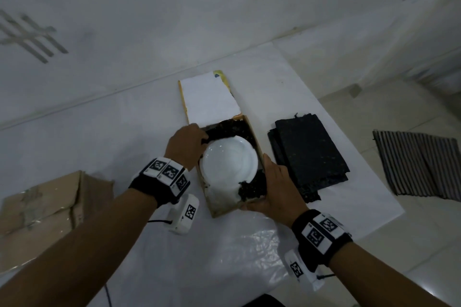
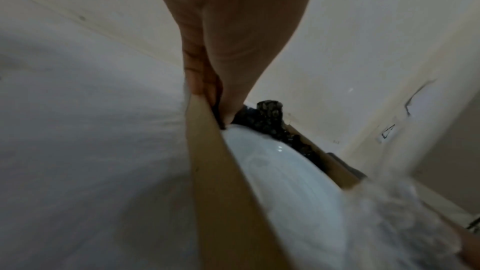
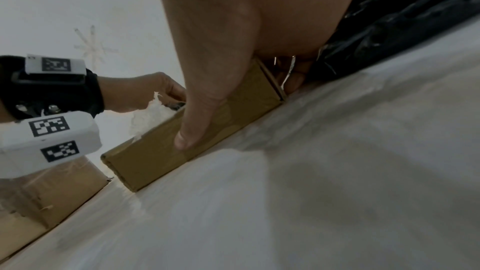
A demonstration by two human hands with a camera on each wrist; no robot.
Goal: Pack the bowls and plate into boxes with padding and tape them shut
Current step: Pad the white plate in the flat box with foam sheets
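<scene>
A white plate lies in a shallow open cardboard box on a white sheet. Black padding fills the box's far end and near right corner, and white padding shows at the near end. My left hand is at the far left corner, its curled fingers pinching black padding against the box wall. At the near right corner my right hand grips the box, thumb flat on the near wall. The white-lined lid lies open behind.
A stack of black padding sheets lies just right of the box. A larger taped cardboard box sits at the left. A striped mat lies on the tiled floor at the far right. The white sheet extends toward me.
</scene>
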